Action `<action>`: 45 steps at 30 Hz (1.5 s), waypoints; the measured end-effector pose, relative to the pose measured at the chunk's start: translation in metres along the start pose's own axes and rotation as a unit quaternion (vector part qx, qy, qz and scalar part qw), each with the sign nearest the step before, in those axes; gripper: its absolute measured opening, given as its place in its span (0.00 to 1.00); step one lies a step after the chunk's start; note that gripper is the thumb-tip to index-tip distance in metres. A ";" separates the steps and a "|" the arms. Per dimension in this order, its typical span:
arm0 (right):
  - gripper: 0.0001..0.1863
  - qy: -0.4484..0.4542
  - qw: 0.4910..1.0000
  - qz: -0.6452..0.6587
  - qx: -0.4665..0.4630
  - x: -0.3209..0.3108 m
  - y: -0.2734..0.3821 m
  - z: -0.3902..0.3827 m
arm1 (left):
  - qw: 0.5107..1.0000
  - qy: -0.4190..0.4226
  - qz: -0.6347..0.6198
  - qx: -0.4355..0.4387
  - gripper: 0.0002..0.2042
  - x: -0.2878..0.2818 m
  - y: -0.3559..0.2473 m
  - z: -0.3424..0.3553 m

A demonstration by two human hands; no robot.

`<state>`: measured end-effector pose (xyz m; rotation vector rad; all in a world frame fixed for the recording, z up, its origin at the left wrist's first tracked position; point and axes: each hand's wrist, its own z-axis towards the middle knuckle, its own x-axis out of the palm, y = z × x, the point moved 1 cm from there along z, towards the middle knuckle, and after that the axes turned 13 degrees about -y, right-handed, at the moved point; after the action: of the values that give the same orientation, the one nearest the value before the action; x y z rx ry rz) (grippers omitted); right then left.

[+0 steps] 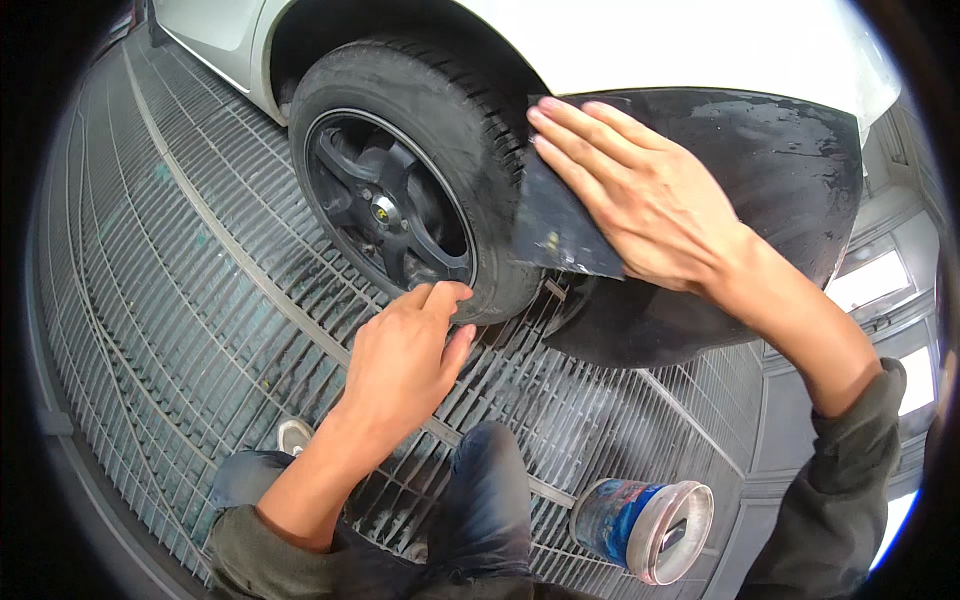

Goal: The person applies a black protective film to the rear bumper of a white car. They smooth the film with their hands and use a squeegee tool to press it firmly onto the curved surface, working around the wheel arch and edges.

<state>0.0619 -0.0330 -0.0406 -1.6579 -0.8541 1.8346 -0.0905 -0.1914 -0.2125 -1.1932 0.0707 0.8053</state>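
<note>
My right hand (645, 200) lies with its fingers stretched out over a dark grey sheet of sandpaper (562, 232), holding it against the black lower bumper panel (785, 185) of a white car. The sheet juts out below the fingers and has pale wet spots; my right thumb is hidden. Whitish wet patches show on the panel's upper part. My left hand (402, 345) hovers by the lower edge of the tyre (475, 205), with loosely curled fingers, the thumb apart and nothing visible in it. Whether it touches the tyre, I cannot tell.
White bodywork (690, 45) curves above the panel and the black wheel rim (390, 205). Below is a metal floor grating (240, 330). A blue and white bucket (615, 520) stands by my knee (490, 480), with a dark object in its mouth. Grey wall panels rise at right.
</note>
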 end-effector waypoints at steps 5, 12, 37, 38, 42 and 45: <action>0.38 0.051 0.998 0.030 0.011 -0.016 -0.005 -0.011 | 0.999 -0.017 -0.017 0.043 0.14 -0.005 -0.013 -0.003; 0.34 0.007 0.999 0.036 0.010 -0.017 -0.006 -0.016 | 0.998 -0.027 0.043 0.043 0.13 -0.016 -0.011 -0.003; 0.36 0.038 0.999 0.031 -0.018 -0.009 -0.006 -0.016 | 0.997 -0.019 0.073 0.022 0.12 -0.014 -0.001 0.003; 0.36 0.069 0.997 0.001 -0.032 -0.015 -0.008 -0.021 | 0.998 -0.022 0.058 0.015 0.11 -0.019 -0.007 0.004; 0.35 0.047 0.996 -0.067 -0.034 0.011 0.003 -0.001 | 0.999 -0.028 0.025 0.027 0.10 -0.010 -0.004 0.011; 0.34 0.050 0.997 -0.049 -0.036 0.011 0.002 -0.006 | 0.996 -0.014 0.092 0.007 0.10 -0.005 0.013 0.014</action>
<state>0.0667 -0.0256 -0.0494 -1.7056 -0.9493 1.6580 -0.1066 -0.1806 -0.2154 -1.1740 0.1648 0.9821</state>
